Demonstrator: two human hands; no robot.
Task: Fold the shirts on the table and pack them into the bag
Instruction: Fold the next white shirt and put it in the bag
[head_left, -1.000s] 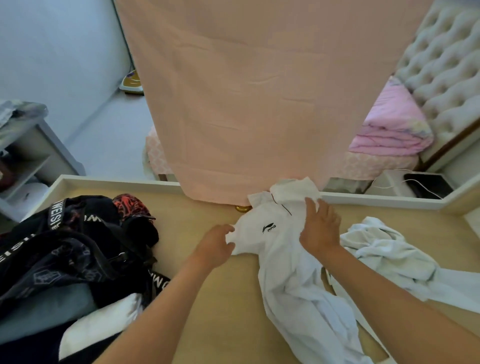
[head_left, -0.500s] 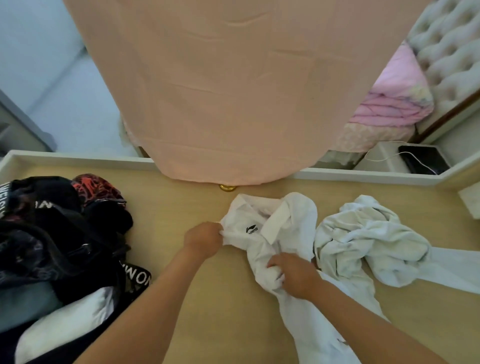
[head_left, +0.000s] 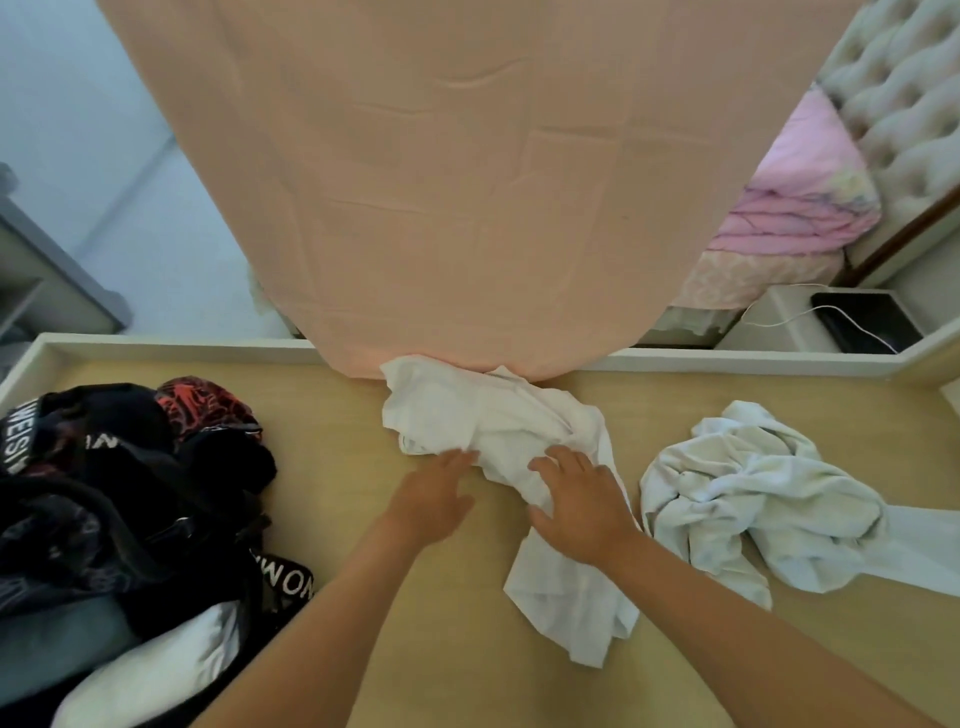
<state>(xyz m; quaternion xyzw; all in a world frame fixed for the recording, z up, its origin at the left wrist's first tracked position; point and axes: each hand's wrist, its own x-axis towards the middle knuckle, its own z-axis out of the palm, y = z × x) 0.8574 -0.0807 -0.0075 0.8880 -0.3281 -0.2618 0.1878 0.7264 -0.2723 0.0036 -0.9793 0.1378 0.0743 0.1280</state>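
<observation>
A crumpled white shirt (head_left: 483, 421) lies in the middle of the wooden table (head_left: 332, 415), with its lower part trailing toward me. My left hand (head_left: 428, 501) lies flat, its fingertips at the shirt's near left edge. My right hand (head_left: 582, 501) rests on the shirt's middle with straight, spread fingers. A second shirt (head_left: 748, 488), pale and bunched up, lies to the right. At the left stands a black bag (head_left: 119, 499) with white lettering on its straps, its mouth holding dark and white cloth.
A pink sheet (head_left: 441, 182) hangs down over the table's far edge, just touching the white shirt. Behind it are a bed with pink bedding (head_left: 795, 208) and a black device with a white cable (head_left: 862, 319). A white rim (head_left: 171, 351) borders the table.
Both hands gripped the shirt half a second ago; now they lie flat with straight fingers. The shirt was turned over and its logo no longer shows.
</observation>
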